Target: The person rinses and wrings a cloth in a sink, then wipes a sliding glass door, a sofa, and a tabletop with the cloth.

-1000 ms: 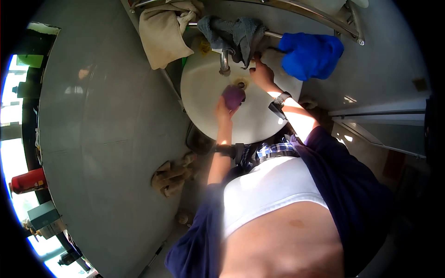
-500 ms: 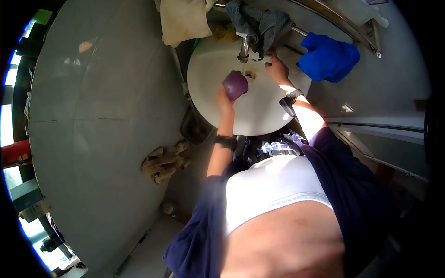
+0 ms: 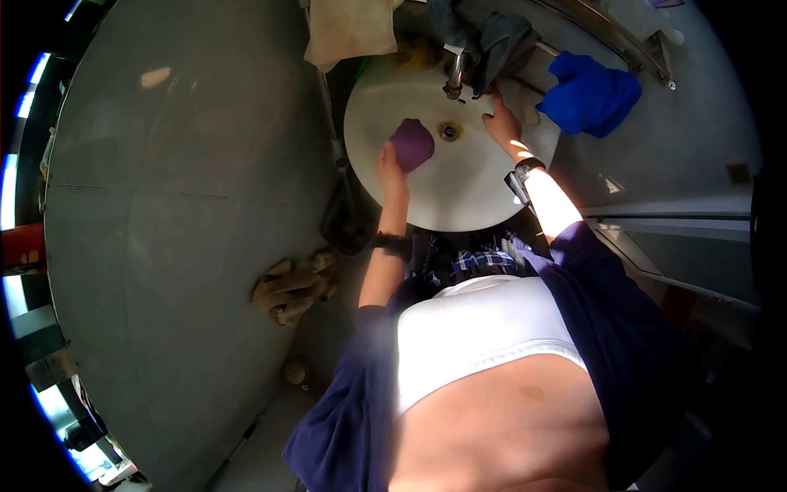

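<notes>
My left hand [image 3: 393, 170] is closed round a purple, roundish object [image 3: 412, 146] above the left part of the white sink basin [image 3: 443, 197]. At the back right of the basin, my right hand [image 3: 502, 125] reaches up beside the faucet [image 3: 454, 80], one finger stretched toward the grey cloth [image 3: 504, 45] that hangs there. Whether its fingertips touch the cloth or something under it cannot be made out. The drain [image 3: 448, 131] shows between my two hands.
A beige cloth [image 3: 351, 31] and a blue cloth [image 3: 589, 94] hang on either side, near a metal rail [image 3: 607, 39]. A brown cloth [image 3: 293, 291] lies low at the left, below a dark basin [image 3: 348, 223].
The view has shifted, so the sink sits higher and further right. The purple object has moved left, off the drain, in my left hand. My right hand stays beside the faucet.
</notes>
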Motion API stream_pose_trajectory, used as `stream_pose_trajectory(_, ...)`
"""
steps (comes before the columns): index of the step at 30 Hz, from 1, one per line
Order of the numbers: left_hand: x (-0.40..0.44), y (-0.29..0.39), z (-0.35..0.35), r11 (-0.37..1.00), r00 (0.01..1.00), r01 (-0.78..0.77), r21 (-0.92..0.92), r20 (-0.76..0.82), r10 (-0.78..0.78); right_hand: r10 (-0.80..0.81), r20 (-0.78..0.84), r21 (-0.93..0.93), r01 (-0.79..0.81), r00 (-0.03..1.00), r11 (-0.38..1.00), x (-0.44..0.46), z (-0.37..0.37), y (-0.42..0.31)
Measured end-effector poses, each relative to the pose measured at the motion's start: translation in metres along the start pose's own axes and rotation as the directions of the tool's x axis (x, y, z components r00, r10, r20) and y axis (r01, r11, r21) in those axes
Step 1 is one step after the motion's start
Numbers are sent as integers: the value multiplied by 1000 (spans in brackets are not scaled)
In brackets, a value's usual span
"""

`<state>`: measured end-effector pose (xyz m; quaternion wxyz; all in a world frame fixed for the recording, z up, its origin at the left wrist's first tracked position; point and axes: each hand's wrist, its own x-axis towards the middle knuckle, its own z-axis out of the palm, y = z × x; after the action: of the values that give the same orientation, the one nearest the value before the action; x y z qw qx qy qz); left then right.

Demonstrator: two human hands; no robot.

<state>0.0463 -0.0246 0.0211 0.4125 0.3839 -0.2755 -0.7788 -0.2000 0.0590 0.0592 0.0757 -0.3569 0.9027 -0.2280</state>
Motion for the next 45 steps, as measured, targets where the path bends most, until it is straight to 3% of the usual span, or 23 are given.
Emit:
stream_pose_trajectory(3, -1, -2, -9, 997, 998, -24, 70, -51, 28, -48, -11, 44, 49, 999, 998, 2, 6, 2)
stream_pose_trajectory(6, -1, -7, -14, 963, 994, -67, 260, -71, 88, -135, 182, 108, 116, 974, 987, -38, 6, -11)
stream_pose_trajectory(8, -18, 4, -1, 893, 991, -95, 439, -46, 128, -256, 367, 240, 174, 894, 955, -85, -12, -44)
stream_pose_trajectory(11, -35, 13, 21, 899, 993, -104, 424, -5, 118, -487, 218, 105, 476, 846, 873, -115, 21, -46)
stream_pose_trajectory(14, -33, -12, 23, 860, 958, -287, 421, 139, 252, -563, 100, 74, 558, 820, 826, -117, 24, -60)
stream_pose_trajectory(16, -40, -8, 35, 839, 941, -337, 428, 190, 281, -614, -23, 206, 604, 789, 770, -107, 29, -58)
stream_pose_trajectory(18, -49, 3, 45, 894, 976, -205, 399, 155, 154, -647, -57, 325, 627, 761, 708, -98, 41, -43)
stream_pose_trajectory(21, -30, -9, 30, 783, 973, -77, 617, 219, -77, -549, 129, 404, 461, 826, 790, -97, 50, -30)
stream_pose_trajectory(24, -6, -39, 6, 832, 979, -71, 550, 196, -46, -557, 156, 329, 489, 816, 808, -95, 44, -24)
stream_pose_trajectory(25, 0, -41, 6, 886, 986, 102, 453, 74, -151, -579, 160, 293, 521, 800, 801, -92, 43, -19)
stream_pose_trajectory(27, 5, -32, 3, 717, 988, 124, 686, -16, -156, -618, 167, 219, 582, 768, 783, -82, 41, -10)
stream_pose_trajectory(29, 3, -13, 7, 701, 917, 329, 633, -37, -397, -695, 161, 215, 662, 701, 718, -76, 32, -7)
stream_pose_trajectory(30, 0, 0, 12, 712, 791, 528, 464, 36, -610, -732, 161, 214, 700, 663, 681, -73, 26, -6)
stream_pose_trajectory(31, -2, 5, 15, 638, 624, 713, 291, 151, -766, -751, 211, 196, 725, 626, 660, -71, 20, -8)
stream_pose_trajectory(34, -10, -19, 29, 727, 656, 621, 293, 314, -686, -823, 266, 115, 832, 501, 543, -60, 16, -10)
stream_pose_trajectory(37, -20, -22, 45, 626, 389, 734, 265, 592, -706, -855, 383, 86, 908, 350, 411, -46, 0, -9)
stream_pose_trajectory(40, -16, -45, 54, 637, 493, 535, 555, 407, -769, -853, 385, 79, 908, 353, 411, -37, -1, -1)
stream_pose_trajectory(41, -15, -51, 55, 627, 534, 530, 571, 350, -770, -878, 339, 64, 922, 339, 381, -33, 8, 7)
stream_pose_trajectory(44, -2, -57, 58, 521, 559, 276, 807, 306, -771, -747, 551, 29, 887, 371, 462, -35, 5, 7)
stream_pose_trajectory(45, 4, -65, 56, 467, 602, 172, 868, 282, -747, -733, 542, 16, 867, 411, 498, -37, 10, 9)
